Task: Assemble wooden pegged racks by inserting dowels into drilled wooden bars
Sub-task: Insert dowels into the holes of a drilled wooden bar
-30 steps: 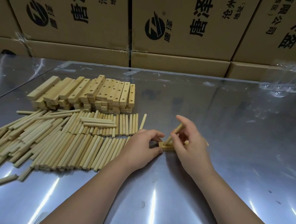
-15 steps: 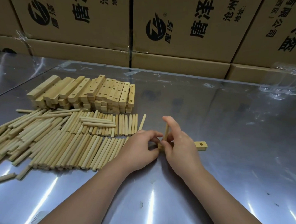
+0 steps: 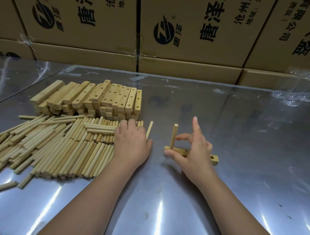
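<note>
Right hand (image 3: 197, 150) grip spread, thumb touching drilled bar (image 3: 180, 151) with upright dowel (image 3: 173, 137). Left hand (image 3: 130, 144) lies on dowel pile (image 3: 61, 149) before bar stack (image 3: 98, 97); its grip cannot be told.

At centre right a dowel (image 3: 173, 136) stands upright in the left end of a drilled bar (image 3: 214, 160) lying on the shiny table (image 3: 236, 190). The right hand (image 3: 195, 152) has its thumb at that end and its index finger raised. The left hand (image 3: 131, 144) rests on the dowel pile (image 3: 53, 149), below the stacked bars (image 3: 91, 101).
</note>
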